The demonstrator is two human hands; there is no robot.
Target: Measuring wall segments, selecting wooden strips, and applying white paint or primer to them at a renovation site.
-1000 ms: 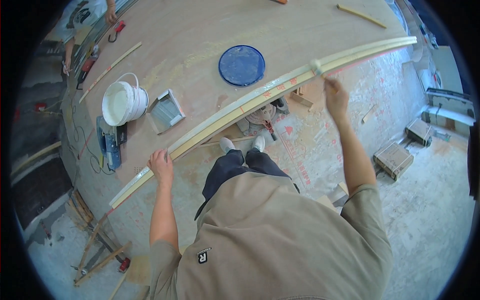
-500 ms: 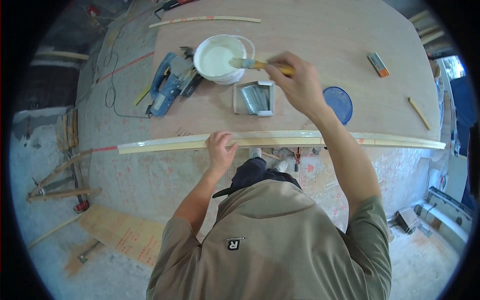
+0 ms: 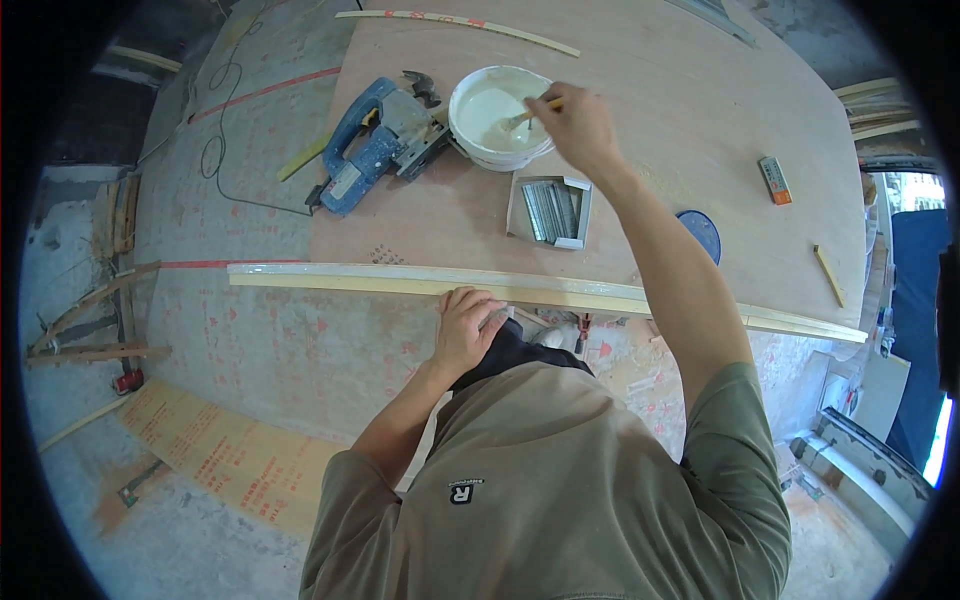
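Observation:
My right hand [image 3: 580, 125] grips the wooden handle of a paintbrush [image 3: 519, 120], whose bristles dip into white liquid in a white bucket [image 3: 485, 150]. A long pale wooden strip [image 3: 580, 289] lies along the near edge of the table, its far upper side coated wet and whitish. My left hand [image 3: 467, 325] is closed at the strip's near edge, fingers curled over it; the thumb side is partly hidden. Close in front of the bucket sits an open small box of metal staples [image 3: 550, 212]. A blue round lid [image 3: 700, 236] lies beside my right forearm, partly covered by it.
The plywood tabletop [image 3: 430, 235] carries a blue power saw [image 3: 375, 145] left of the bucket, with a hammer head [image 3: 422, 88] behind it. Another strip [image 3: 460, 20] lies at the back. A small box [image 3: 774, 181] and a short wood stick [image 3: 828, 276] are at right.
My right hand has lowered the brush into the bucket's liquid. My left hand has shifted slightly right and toward me along the strip. The view has turned a little.

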